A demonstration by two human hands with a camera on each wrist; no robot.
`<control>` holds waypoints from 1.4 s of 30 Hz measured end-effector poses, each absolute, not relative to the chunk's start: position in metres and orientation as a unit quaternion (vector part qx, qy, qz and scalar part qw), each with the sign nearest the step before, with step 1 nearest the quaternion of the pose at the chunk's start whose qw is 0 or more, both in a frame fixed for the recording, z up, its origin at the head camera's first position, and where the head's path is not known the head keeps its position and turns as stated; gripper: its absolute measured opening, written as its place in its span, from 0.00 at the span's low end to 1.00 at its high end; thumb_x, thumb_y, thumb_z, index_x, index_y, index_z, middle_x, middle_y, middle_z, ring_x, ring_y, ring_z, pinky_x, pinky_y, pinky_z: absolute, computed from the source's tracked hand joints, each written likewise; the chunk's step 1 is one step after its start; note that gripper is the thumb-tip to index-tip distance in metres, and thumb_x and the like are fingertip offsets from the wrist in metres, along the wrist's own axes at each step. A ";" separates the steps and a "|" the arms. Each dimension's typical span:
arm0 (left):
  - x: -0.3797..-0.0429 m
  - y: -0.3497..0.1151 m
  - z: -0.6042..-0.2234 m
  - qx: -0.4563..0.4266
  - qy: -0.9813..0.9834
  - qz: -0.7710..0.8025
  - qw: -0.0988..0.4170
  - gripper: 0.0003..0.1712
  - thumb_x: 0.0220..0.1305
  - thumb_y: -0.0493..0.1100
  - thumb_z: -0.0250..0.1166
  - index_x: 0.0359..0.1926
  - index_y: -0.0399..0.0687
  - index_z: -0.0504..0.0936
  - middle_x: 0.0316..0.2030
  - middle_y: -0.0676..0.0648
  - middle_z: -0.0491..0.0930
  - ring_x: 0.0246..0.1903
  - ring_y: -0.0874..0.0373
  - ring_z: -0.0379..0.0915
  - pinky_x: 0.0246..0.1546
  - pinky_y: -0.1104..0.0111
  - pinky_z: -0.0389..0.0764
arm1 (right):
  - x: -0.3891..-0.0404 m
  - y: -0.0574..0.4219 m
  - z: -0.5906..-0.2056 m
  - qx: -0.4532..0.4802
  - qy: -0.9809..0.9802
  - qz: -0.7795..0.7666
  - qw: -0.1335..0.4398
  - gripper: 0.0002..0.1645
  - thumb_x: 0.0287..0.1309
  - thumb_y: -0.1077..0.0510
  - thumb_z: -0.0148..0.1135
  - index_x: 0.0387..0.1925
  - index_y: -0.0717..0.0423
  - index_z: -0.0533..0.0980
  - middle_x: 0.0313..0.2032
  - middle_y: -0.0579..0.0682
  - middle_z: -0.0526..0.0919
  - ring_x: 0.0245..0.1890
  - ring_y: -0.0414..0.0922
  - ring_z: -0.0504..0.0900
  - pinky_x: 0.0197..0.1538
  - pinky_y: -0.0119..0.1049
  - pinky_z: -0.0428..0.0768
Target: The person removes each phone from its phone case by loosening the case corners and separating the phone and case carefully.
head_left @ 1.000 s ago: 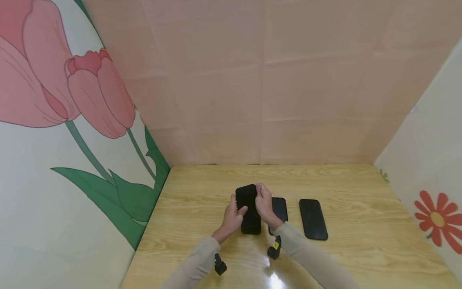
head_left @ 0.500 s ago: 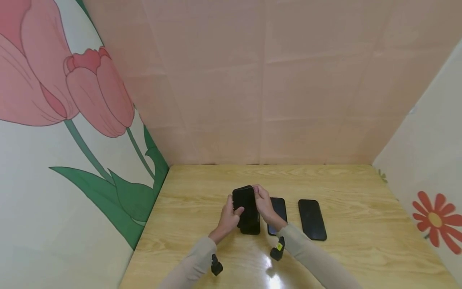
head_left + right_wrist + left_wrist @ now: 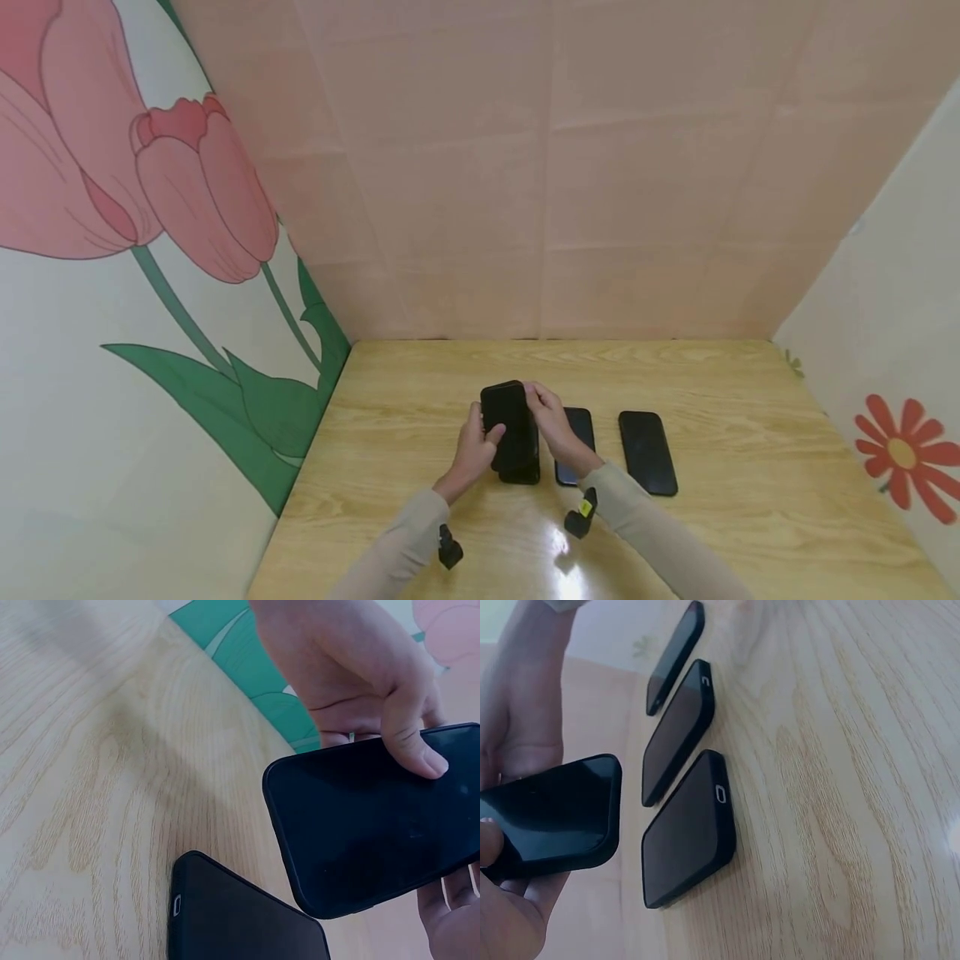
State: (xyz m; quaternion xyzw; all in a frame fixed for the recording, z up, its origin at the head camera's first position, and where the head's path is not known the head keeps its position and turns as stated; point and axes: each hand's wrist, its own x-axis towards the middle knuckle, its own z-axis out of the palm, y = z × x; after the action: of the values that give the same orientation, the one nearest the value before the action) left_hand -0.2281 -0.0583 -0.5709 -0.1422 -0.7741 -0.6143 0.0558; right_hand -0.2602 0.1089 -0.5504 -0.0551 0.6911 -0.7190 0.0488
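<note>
With twelve o'clock straight ahead of the person, the held phone (image 3: pixel 506 423) is raised above the table (image 3: pixel 408 392), hiding much of the nearest phone (image 3: pixel 521 476), whose end shows at six. The middle phone (image 3: pixel 577 446) lies towards four, the outermost phone (image 3: pixel 648 452) at three — spaced apart, perhaps so each can be picked up separately. Holding from both sides probably steadies the raised one. The left hand's (image 3: pixel 476 446) grip is closed round its nine o'clock edge — thumb across the dark face, fingers behind. The right hand (image 3: pixel 551 418) grips near one o'clock, its fingertips partly hidden.
</note>
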 end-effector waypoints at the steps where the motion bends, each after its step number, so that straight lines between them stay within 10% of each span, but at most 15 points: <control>1: -0.228 -0.058 -0.571 -0.140 -0.775 -0.614 0.054 0.14 0.68 0.29 0.59 0.51 0.36 0.67 0.37 0.38 0.80 0.37 0.47 0.82 0.34 0.64 0.83 | -0.260 0.109 -0.550 -0.054 0.690 -0.720 0.053 0.26 0.78 0.48 0.39 0.53 0.64 0.74 0.42 0.53 0.78 0.40 0.45 0.76 0.44 0.37 0.76; 22: -0.216 -0.059 -0.521 -0.133 -0.754 -0.639 0.076 0.14 0.68 0.25 0.57 0.50 0.24 0.65 0.41 0.26 0.78 0.39 0.34 0.80 0.37 0.55 0.83 | -0.258 0.114 -0.560 -0.053 0.697 -0.712 0.066 0.26 0.78 0.48 0.43 0.59 0.62 0.75 0.51 0.57 0.80 0.48 0.48 0.78 0.53 0.42 0.77; 36: -0.222 -0.060 -0.519 -0.127 -0.760 -0.631 0.091 0.14 0.67 0.27 0.60 0.48 0.25 0.66 0.38 0.29 0.81 0.38 0.37 0.81 0.35 0.64 0.82 | -0.248 0.118 -0.571 -0.065 0.728 -0.676 0.095 0.24 0.79 0.51 0.42 0.52 0.67 0.75 0.31 0.51 0.72 0.33 0.45 0.71 0.40 0.38 0.75; 42: -0.223 -0.062 -0.515 -0.126 -0.755 -0.635 0.101 0.13 0.68 0.28 0.60 0.48 0.25 0.66 0.38 0.27 0.81 0.38 0.35 0.81 0.35 0.61 0.83 | -0.246 0.119 -0.576 -0.102 0.713 -0.684 0.118 0.26 0.79 0.51 0.42 0.57 0.71 0.73 0.45 0.58 0.80 0.42 0.46 0.81 0.49 0.45 0.82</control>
State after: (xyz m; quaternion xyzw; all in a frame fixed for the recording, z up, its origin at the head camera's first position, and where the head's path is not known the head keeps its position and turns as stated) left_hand -0.2225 -0.0620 -0.5151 -0.1264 -0.7551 -0.6353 0.1010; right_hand -0.2464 0.1190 -0.5761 -0.1019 0.7128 -0.6839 0.1179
